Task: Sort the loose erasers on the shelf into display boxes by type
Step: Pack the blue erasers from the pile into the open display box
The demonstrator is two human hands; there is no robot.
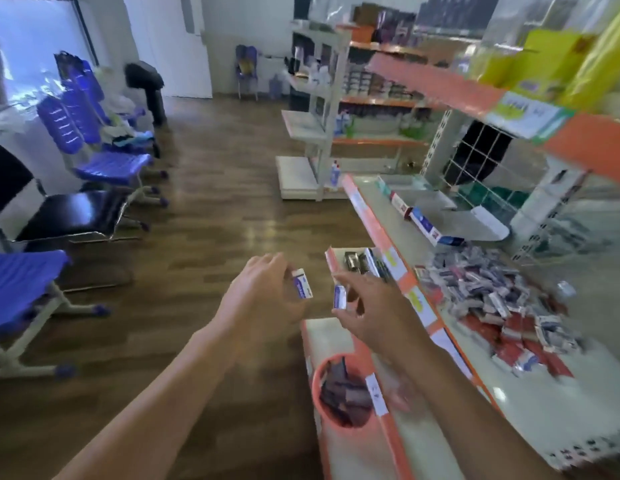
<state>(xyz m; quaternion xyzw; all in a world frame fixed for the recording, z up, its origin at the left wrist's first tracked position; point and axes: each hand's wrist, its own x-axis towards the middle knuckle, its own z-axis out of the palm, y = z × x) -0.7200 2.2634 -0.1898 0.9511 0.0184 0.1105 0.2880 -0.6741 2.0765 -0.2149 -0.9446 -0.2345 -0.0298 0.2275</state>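
My left hand point(263, 292) holds a small white eraser with a blue sleeve point(302, 288) out over the floor, left of the shelf. Close beside it, my right hand point(370, 306) pinches a similar blue-and-white eraser point(339, 296). A big heap of loose erasers point(492, 292) in blue, white and red wrappers lies on the grey shelf point(551, 410) to the right. Open display boxes point(424, 225) stand in a row farther back along the shelf's front edge.
An orange round tub point(315, 382) of dark items sits on a lower shelf below my arms. A tray of pens point(365, 261) is beyond it. Blue and black chairs point(104, 168) line the left side; wooden floor lies between. An orange upper shelf point(474, 91) overhangs.
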